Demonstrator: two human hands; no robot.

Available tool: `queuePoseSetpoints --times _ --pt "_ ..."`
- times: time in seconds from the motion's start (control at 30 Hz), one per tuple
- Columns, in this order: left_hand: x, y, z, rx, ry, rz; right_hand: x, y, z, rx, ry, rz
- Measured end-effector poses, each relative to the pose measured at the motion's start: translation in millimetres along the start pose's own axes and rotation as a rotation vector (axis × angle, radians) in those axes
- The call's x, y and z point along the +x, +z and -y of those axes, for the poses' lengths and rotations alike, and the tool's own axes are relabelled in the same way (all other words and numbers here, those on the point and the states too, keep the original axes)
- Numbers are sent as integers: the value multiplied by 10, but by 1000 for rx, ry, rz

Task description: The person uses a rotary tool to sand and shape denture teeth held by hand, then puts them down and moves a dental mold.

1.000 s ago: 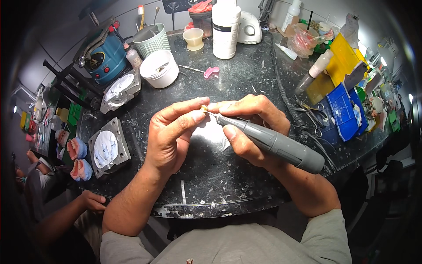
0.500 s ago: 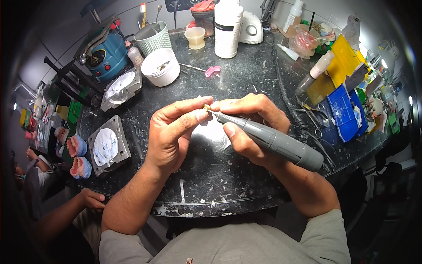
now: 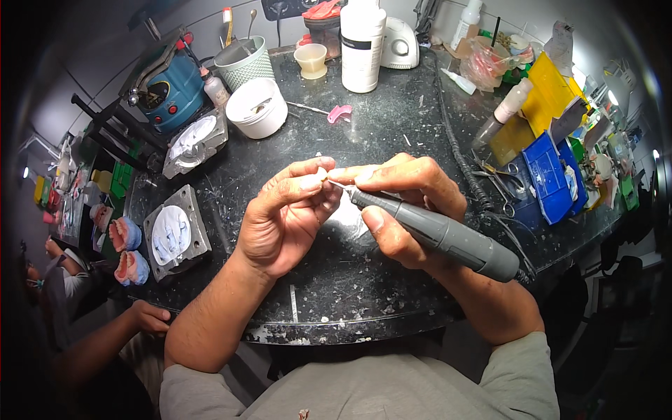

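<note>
Above the middle of the bench, my left hand (image 3: 283, 213) pinches a small cream-coloured dental piece (image 3: 322, 173) between thumb and fingertips. Its exact shape is too small to make out. My right hand (image 3: 413, 192) grips a grey rotary handpiece (image 3: 448, 238) like a pen, its body slanting down to the right over the palm. The thin bur at its tip points left, at the small piece; whether they touch I cannot tell. My right index finger reaches out close to the left fingertips. White dust (image 3: 350, 217) lies on the bench beneath my hands.
On the left are a metal flask half with white plaster (image 3: 170, 234), pink-and-blue dental models (image 3: 129, 267) and a blue machine (image 3: 171, 91). A white tub (image 3: 257, 115), a white bottle (image 3: 362, 56) and a pink piece (image 3: 339, 113) stand behind. Scissors (image 3: 505, 192) and a blue tray (image 3: 546, 182) lie right. Another person's hand (image 3: 150, 318) is at lower left.
My left hand has turned, showing more of its palm, and the small piece is tilted differently in the fingertips. The handpiece has shifted slightly right and down, along with my right hand.
</note>
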State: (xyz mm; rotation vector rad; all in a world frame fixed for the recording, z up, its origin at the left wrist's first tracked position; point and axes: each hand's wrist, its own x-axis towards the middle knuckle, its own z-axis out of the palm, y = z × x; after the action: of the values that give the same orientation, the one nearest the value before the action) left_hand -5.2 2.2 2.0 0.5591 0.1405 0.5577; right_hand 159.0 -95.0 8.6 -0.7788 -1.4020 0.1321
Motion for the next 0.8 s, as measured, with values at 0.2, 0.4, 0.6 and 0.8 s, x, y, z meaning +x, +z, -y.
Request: queuePoseSetpoints --times 0.2,0.4,0.6,0.8 --pt "33 38 15 328 227 -60 37 -68 41 -95 7 6" --pt "38 31 40 388 292 -26 18 -47 35 -62 -1 -2" --pt "36 -3 -1 426 324 -14 43 -100 125 -145 57 129" --pt "137 -9 -398 805 536 -129 72 -81 3 -54 210 -102"
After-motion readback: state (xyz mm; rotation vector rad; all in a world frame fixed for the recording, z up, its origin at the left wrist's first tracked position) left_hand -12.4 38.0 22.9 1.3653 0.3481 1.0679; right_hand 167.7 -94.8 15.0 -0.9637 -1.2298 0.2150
